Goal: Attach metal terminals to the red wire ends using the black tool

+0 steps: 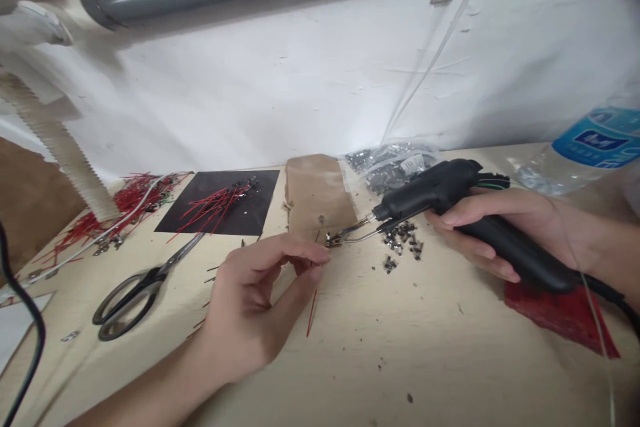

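Observation:
My right hand [500,230] is wrapped round the handle of a black soldering gun [440,197], whose metal tip [350,233] points left over the table. My left hand [260,300] pinches a thin red wire [313,310] between thumb and fingers, and the wire's upper end meets a small metal part at the gun's tip. A loose heap of small metal terminals [403,243] lies just below the gun's barrel.
Black-handled scissors [135,290] lie at the left. Red wires rest on a black mat [223,203], with more red wires [115,210] farther left. A plastic bag of metal parts [387,163], a water bottle [585,150], a red cloth [555,313] and a brown paper piece [315,193] surround the hands.

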Tool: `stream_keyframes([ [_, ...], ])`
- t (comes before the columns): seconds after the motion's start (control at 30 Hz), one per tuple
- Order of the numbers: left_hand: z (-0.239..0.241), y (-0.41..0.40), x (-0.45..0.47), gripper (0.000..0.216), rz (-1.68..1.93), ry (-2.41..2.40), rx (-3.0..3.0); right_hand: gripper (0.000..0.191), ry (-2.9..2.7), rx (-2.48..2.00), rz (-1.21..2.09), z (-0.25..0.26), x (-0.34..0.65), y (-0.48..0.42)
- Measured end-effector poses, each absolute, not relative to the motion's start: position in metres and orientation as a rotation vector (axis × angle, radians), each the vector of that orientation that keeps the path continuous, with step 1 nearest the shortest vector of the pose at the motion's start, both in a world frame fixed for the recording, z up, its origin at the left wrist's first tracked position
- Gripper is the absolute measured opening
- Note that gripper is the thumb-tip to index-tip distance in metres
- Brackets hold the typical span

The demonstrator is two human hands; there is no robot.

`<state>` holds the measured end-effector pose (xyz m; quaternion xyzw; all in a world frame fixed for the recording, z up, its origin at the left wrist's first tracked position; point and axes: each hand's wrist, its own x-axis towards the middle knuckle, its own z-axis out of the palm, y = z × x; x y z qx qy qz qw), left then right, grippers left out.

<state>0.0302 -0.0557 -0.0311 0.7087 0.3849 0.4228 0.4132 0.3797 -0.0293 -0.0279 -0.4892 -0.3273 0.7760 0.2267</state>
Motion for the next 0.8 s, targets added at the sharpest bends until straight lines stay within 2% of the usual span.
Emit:
stream_keyframes([
  [0.8,-0.0282,-0.0575,0.0257,0.025,1.013,0.883,1.773,0.026,-0.891,-1.376,2.142,-0.027,0.3763,-0.0309],
])
